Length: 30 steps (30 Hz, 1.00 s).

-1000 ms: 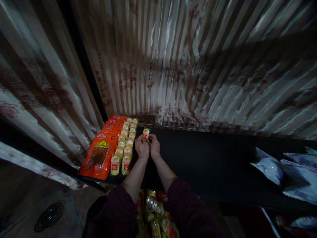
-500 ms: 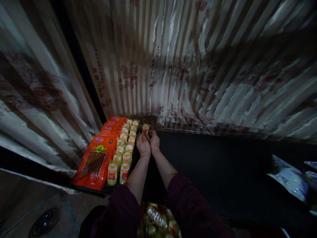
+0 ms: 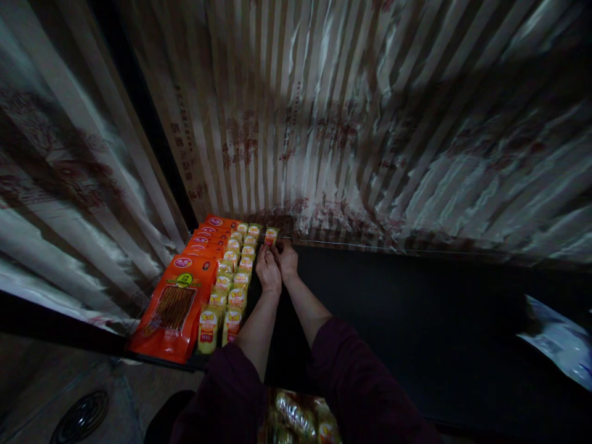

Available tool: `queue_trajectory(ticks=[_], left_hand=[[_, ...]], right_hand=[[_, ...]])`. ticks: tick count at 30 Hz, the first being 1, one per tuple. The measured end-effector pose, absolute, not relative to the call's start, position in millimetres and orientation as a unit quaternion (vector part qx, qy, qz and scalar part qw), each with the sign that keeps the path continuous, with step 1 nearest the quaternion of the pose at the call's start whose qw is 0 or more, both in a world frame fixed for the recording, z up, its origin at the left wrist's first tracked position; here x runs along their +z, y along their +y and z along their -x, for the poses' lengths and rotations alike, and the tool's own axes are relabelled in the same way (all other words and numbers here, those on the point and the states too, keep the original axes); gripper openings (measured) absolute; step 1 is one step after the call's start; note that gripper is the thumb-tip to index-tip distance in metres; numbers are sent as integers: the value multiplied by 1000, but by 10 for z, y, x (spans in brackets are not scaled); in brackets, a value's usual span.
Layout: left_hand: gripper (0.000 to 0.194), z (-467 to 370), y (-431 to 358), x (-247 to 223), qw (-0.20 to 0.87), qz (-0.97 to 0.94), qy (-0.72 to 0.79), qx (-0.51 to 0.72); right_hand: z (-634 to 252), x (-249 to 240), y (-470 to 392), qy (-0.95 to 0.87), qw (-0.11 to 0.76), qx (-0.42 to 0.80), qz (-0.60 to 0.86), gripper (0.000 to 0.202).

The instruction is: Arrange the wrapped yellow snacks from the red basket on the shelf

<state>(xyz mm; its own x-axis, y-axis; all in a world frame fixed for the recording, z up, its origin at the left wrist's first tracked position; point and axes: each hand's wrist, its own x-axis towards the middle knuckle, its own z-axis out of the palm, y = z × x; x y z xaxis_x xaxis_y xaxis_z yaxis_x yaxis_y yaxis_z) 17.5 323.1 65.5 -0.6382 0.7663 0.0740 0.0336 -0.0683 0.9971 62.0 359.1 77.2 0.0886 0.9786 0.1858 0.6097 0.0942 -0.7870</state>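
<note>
The small packet (image 3: 271, 235) was held near the back edge of the black shelf (image 3: 393, 320), its lower end grasped by the fingers of the left hand (image 3: 268, 269) and right hand (image 3: 287, 260). Room on the left was narrowed by two rows of yellow packets (image 3: 237, 299), with orange bags (image 3: 173, 308) beyond; behind, it was bounded by a striped sheet (image 3: 342, 154). A broad, open stretch was offered rightward, up to a shiny bag (image 3: 557, 336). Yellowish wrapping and a red-marked label were shown; the print was too blurred to be read.
</note>
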Motion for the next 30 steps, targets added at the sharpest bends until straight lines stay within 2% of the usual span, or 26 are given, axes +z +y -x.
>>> queue_trajectory(ticks=[13, 30], left_hand=[[39, -135, 3308, 632, 265, -320, 645, 642], [41, -165, 3254, 699, 234, -347, 665, 619]], right_hand=[[-573, 833, 3598, -647, 320, 219, 657, 18], [-597, 834, 3595, -644, 325, 238, 650, 21]])
